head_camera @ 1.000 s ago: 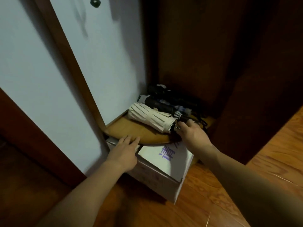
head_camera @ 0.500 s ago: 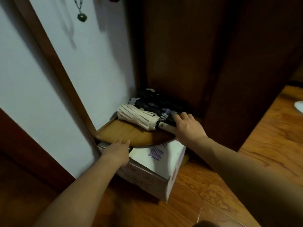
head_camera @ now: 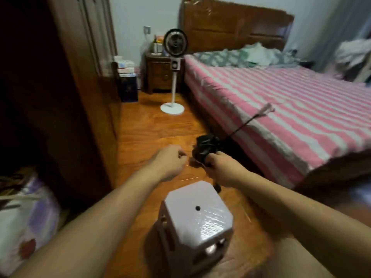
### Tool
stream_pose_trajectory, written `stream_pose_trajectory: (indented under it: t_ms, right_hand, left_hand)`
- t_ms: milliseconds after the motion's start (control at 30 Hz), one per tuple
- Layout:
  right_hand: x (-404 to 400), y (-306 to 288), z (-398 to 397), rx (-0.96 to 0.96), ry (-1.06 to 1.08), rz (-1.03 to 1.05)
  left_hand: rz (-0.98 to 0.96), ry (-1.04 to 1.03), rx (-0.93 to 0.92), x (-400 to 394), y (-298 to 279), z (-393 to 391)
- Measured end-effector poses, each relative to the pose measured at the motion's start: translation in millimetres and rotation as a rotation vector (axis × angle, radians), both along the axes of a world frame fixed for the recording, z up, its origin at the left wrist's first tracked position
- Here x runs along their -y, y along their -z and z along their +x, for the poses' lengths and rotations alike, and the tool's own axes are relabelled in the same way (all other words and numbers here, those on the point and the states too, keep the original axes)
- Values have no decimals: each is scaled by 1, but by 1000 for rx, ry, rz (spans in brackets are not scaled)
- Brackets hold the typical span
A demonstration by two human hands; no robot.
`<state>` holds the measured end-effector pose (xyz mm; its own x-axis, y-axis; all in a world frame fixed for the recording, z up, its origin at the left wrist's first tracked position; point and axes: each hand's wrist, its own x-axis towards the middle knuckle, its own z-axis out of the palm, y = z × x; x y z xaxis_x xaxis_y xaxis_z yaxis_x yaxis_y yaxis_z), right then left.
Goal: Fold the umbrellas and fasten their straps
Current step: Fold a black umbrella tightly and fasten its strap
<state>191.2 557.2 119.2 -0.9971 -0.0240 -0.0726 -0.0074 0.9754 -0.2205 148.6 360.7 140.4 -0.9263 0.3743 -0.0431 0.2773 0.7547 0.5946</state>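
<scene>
Right hand [head_camera: 217, 165] grips black umbrella [head_camera: 206, 146] beside the bed [head_camera: 281, 109], left hand [head_camera: 170, 159] curled, holding nothing clear; loose canopy may spring open if grip slackens.

The room is dimly and evenly lit, with a cool cast on the pale back wall [head_camera: 130, 21] and the brightest patch at the right edge near the curtain [head_camera: 345, 23]. The wardrobe [head_camera: 50, 87] on the left sinks into near-black shadow, its detail lost. The wooden floor [head_camera: 152, 125] carries a soft, warm sheen and a few thin bright streaks. The whole frame is smeared by motion blur: the striped bed [head_camera: 281, 109] has soft edges, and the bag [head_camera: 26, 213] at lower left is streaked. A glossy glare sits on the pale housing [head_camera: 196, 215] at bottom centre. Straight lines bow outward toward the borders, and the forearms look stretched.
</scene>
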Motion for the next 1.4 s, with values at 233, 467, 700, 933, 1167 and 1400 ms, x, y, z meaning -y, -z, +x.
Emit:
stream_pose_trajectory:
  t_ms: [233,467,700,933,1167,1400]
  right_hand:
    - [-214,34,49,145,443,9]
    - [-282,105,-121,14,526,-90]
    - [-366,126,-320,-240,651,-206]
    - [-435,96,-398,-513,936,-468]
    - [-423,119,-389,-688,820,-700]
    - [-317,74,-327,-712,560,-766]
  left_hand:
    - [-105,165,7,-120,67,-12]
    - [-108,149,-95,-204,144,-177]
    - [-193,176,-213,-313,166,-362]
    - [-308,209,-146,-331,201,-421]
    - [-362,219,-131,-328,216,-412]
    - [-383,182,-152,-259,191,-341]
